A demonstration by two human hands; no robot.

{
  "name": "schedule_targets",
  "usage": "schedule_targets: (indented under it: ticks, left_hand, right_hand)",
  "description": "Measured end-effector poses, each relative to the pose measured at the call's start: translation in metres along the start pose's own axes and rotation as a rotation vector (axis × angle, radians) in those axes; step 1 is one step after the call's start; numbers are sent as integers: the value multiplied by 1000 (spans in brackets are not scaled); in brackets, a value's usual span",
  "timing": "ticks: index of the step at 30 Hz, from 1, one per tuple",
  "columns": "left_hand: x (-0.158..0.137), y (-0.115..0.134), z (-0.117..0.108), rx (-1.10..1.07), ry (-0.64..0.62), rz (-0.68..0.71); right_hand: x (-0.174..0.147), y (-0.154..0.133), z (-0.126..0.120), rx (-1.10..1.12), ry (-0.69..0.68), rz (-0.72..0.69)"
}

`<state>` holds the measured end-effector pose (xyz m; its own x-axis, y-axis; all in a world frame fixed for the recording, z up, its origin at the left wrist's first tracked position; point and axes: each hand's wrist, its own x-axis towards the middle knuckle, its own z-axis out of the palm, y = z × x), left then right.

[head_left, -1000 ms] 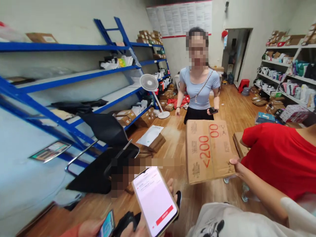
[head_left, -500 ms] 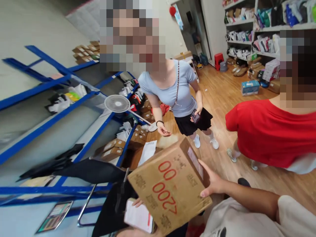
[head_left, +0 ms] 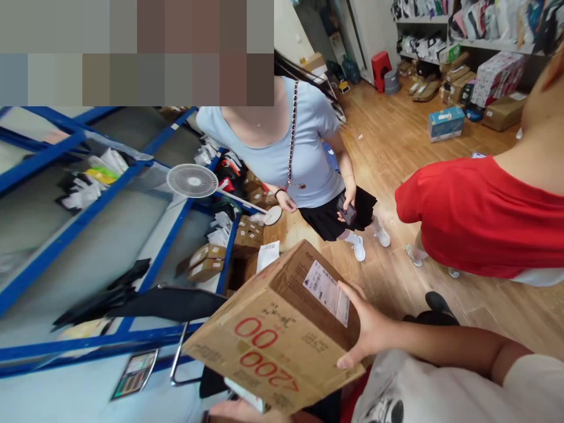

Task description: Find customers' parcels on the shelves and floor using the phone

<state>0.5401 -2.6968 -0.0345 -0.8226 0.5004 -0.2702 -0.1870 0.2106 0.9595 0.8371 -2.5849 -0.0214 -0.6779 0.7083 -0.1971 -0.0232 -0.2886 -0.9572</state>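
A brown cardboard box point(head_left: 247, 311) with red printed numbers is tilted in front of me. Its side bears a white shipping label point(head_left: 328, 291). My right hand point(head_left: 368, 326) grips the box at its right edge, thumb on the printed face and fingers by the label. Low in the view, my left hand point(head_left: 240, 411) is around a phone point(head_left: 247, 395), mostly hidden behind the box's lower edge. Whether that hand also bears the box's weight I cannot tell.
Blue-framed shelving point(head_left: 163, 252) stands at left, with a white fan point(head_left: 192, 180) beside it. A person in a light blue top point(head_left: 264, 153) faces me, phone in hand. Another in red point(head_left: 476, 217) stands at right. A blue box point(head_left: 446, 123) lies on the wooden floor.
My right hand has turned the box, so its label side now faces me more. The box covers more of the phone. The person in blue has drawn their free hand back from the box.
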Motion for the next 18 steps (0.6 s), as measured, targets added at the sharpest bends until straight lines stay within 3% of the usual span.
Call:
schedule_targets:
  ticks: [4,8,16,18]
  left_hand:
    - [-22,11,27,-95,-6,176]
    - [-34,21,42,-113,-55,237]
    - [-28,16,35,-28,-13,204]
    - [-28,21,36,-3,-113,43]
  right_hand:
    - [2,-17,-4,-38,-42,102]
    - [3,-30,-8,-63,-54,122]
    - [5,-26,-11,-29,-33,124]
    - [5,-22,-12,-13,-24,109]
